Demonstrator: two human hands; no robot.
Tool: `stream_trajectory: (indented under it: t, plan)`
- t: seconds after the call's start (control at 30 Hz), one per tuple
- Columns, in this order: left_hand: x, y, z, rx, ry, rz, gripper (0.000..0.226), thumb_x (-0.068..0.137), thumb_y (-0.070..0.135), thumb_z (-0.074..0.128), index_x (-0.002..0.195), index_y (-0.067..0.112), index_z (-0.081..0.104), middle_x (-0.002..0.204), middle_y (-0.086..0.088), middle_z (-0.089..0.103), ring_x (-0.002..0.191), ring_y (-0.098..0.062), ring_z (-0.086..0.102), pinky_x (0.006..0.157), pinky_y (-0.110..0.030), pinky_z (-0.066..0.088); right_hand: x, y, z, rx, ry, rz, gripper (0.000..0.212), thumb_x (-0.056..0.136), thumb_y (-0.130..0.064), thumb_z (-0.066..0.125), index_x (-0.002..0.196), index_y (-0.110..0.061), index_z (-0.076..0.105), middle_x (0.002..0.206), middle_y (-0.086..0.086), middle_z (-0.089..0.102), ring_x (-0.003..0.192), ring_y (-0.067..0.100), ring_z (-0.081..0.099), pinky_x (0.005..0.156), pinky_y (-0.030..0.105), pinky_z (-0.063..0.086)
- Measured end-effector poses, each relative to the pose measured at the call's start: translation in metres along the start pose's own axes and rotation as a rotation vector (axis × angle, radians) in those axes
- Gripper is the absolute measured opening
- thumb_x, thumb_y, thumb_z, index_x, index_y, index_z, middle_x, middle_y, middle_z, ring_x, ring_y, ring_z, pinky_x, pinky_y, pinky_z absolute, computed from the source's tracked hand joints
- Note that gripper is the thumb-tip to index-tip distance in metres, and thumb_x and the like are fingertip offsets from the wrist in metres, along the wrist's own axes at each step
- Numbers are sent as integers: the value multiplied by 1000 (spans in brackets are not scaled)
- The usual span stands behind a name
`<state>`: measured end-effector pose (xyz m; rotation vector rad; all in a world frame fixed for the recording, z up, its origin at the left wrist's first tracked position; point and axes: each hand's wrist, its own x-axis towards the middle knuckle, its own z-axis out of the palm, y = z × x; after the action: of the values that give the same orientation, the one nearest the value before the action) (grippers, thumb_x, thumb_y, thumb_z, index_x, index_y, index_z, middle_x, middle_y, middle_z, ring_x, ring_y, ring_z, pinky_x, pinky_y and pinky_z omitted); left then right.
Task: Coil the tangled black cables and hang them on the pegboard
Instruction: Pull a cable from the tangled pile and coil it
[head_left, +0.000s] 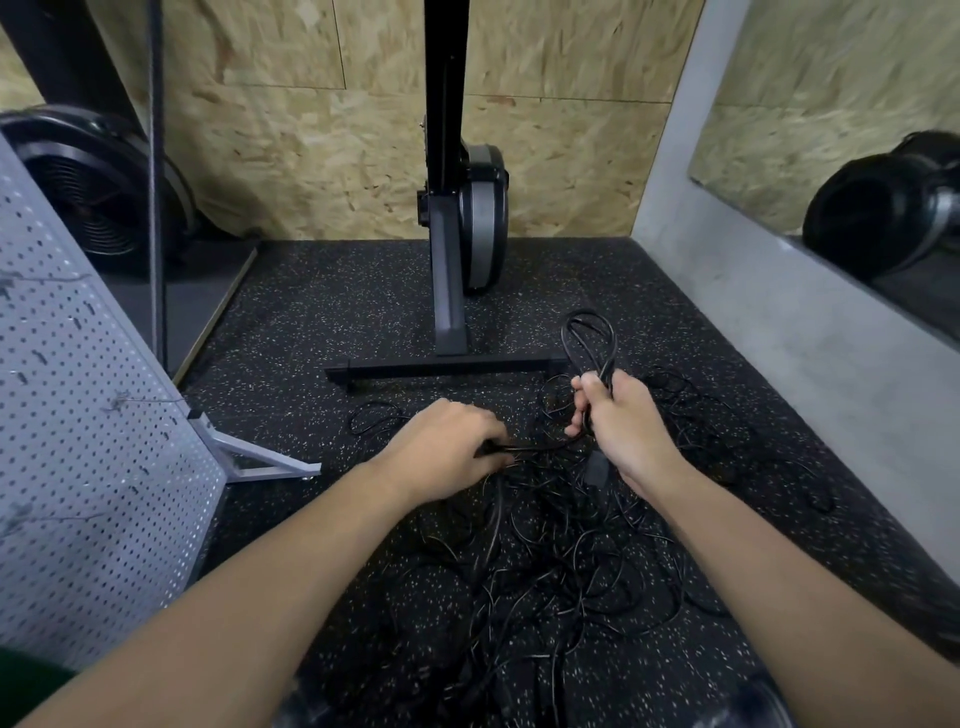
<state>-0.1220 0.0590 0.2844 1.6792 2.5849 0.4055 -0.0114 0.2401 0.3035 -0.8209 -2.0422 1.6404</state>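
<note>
A tangle of thin black cables (561, 551) sprawls on the speckled black floor between my forearms. My right hand (621, 423) grips a small coil of black cable (589, 340) whose loops stand up above the fist; a black plug (596, 470) hangs just below that hand. My left hand (447, 444) pinches a strand of the same cable (535, 446), stretched taut between the two hands. The grey pegboard (78, 441) leans on its stand at the left, with a few hooks on it.
A black upright exercise machine (457, 234) stands straight ahead, its cross foot (447, 366) just beyond my hands. A fan-wheel machine (98, 192) sits at the back left. A grey concrete ledge (810, 332) runs along the right under a mirror.
</note>
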Motion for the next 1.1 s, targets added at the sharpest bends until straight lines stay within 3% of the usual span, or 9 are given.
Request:
stream_trajectory:
  t: [0.17,0.37,0.47,0.57,0.67,0.73,0.8,0.87,1.1]
  plan:
    - [-8,-14,-3,-10,-152,-165,34,101,54,59,97,26,77,74,6,69,64,-17,63,68,-32,50,5,-5,-32,58,72,25,24,113,-17,41,108,-4,61,83,4,55,71,14,54,68,33,57]
    - [-6,-10,1,-243,27,-100,19,105,27,61,111,17,76,103,5,73,92,-15,67,86,-36,55,6,8,-28,-263,10,-21,24,112,-23,41,106,-9,59,89,1,61,73,15,61,84,45,61]
    - [-6,-1,-8,-469,121,-104,13,102,29,67,96,21,77,86,9,75,81,-12,69,78,-30,54,6,9,-28,-416,-15,-34,23,112,-24,40,96,-16,55,102,-5,66,69,13,65,82,39,60]
    - [-9,2,-14,-661,140,-145,12,100,30,69,93,23,77,71,10,70,64,-12,69,68,-24,55,4,7,-29,-510,-70,-46,25,112,-28,40,102,-16,60,93,-1,67,70,16,66,74,33,60]
    - [-10,4,-18,-628,215,-125,12,98,32,71,98,24,80,70,20,68,61,-2,62,63,-19,51,-3,4,-22,-629,-170,-46,29,111,-37,39,114,-19,62,93,4,69,84,22,68,86,46,57]
    - [-9,6,-19,-606,317,-121,11,95,33,75,98,24,82,83,17,75,78,0,68,75,-23,55,-10,3,-15,-621,-270,-9,40,111,-46,36,133,-21,58,120,3,69,106,22,66,97,42,50]
    - [-7,6,-19,-596,411,-145,11,92,35,79,96,24,82,87,15,77,85,-1,70,81,-28,57,-19,-2,-6,-515,-356,44,72,100,-71,34,158,-27,40,158,-5,47,141,20,49,119,41,35]
    - [-6,4,-17,-587,461,-188,13,89,39,82,93,26,81,86,17,75,86,-1,70,82,-34,58,-26,-8,0,-464,-439,63,99,85,-92,31,164,-32,26,167,-13,28,154,14,30,127,43,22]
    - [-6,-8,-15,-529,467,-338,32,75,59,86,82,31,73,81,12,69,81,-5,65,75,-35,57,-35,-7,1,-671,-660,-128,51,109,-47,43,156,-29,37,143,-17,50,132,5,49,107,24,36]
